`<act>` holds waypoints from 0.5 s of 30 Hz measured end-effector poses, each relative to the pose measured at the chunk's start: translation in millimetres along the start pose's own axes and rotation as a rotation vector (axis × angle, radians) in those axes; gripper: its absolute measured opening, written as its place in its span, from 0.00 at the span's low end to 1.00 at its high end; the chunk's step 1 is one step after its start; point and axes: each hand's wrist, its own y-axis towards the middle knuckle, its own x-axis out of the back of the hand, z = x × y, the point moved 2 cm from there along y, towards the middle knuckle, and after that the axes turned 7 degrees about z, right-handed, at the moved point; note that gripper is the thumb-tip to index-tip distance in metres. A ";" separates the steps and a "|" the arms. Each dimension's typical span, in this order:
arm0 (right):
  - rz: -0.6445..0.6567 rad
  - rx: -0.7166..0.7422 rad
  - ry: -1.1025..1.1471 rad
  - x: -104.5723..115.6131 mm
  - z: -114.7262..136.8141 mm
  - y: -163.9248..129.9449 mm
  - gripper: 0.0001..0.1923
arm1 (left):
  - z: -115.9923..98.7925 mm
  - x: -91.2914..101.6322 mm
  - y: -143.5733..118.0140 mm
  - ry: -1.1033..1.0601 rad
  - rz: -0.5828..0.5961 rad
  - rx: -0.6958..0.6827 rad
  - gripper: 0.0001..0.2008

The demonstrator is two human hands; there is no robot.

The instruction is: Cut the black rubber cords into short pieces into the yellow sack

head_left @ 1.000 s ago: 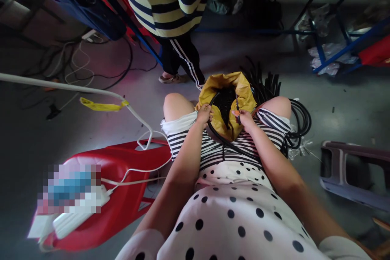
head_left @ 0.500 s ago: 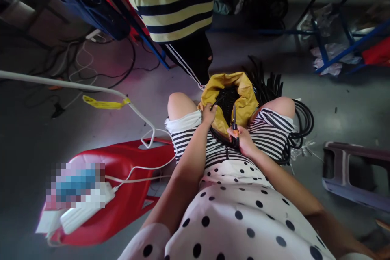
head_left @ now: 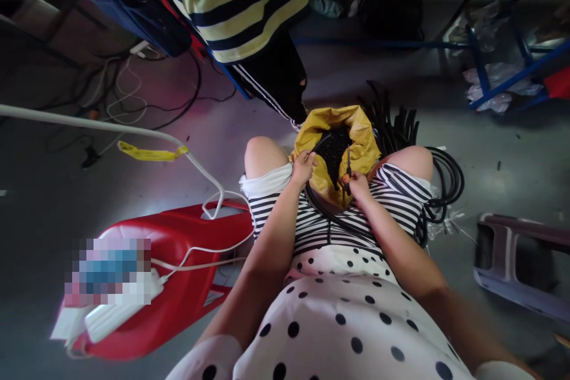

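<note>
Seated person viewed from above, with a yellow bag [head_left: 356, 136] held upright between the 2 knees. The left hand [head_left: 303, 167] was closed on a black cable [head_left: 321, 209] at the near left rim of the bag; the cable looped down from this hand across the striped lap and rose toward the right hand [head_left: 358, 185]. The right hand was clenched around a small cutting tool [head_left: 347, 167] with orange handles, its dark tip pointing up over the bag's mouth, which was filled with short black pieces [head_left: 333, 151]. The 2 hands lay apart, 1 at each side of the bag's opening. To the right of the right hand, beyond the knee, a coil of black cable [head_left: 443, 181] rested on the floor [head_left: 512, 154]. Left of the left hand stood a red plastic chair [head_left: 178, 273] crossed by a white cord [head_left: 200, 249]. Beyond the bag stood another person in a striped top [head_left: 240, 6].
</note>
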 end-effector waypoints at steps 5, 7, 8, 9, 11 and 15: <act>0.033 -0.034 -0.030 -0.6 -16.8 9.7 0.15 | -5.2 -2.5 -5.8 -0.015 0.014 0.078 0.08; 0.063 -0.023 -0.081 -2.5 -19.6 11.9 0.17 | -6.6 -3.9 -7.0 -0.015 0.011 0.087 0.06; 0.068 -0.018 -0.104 -3.2 -20.4 12.8 0.17 | -7.1 -4.6 -7.3 -0.014 0.007 0.088 0.05; 0.069 -0.011 -0.127 -3.6 -20.9 13.7 0.17 | -7.4 -5.3 -7.5 -0.010 0.003 0.089 0.04; 0.059 0.004 -0.171 -3.8 -21.2 15.3 0.15 | -7.3 -6.6 -7.4 0.001 -0.001 0.098 0.04; 0.051 0.024 -0.224 -3.0 -20.4 16.2 0.11 | -5.6 -7.8 -6.2 0.012 0.000 0.099 0.07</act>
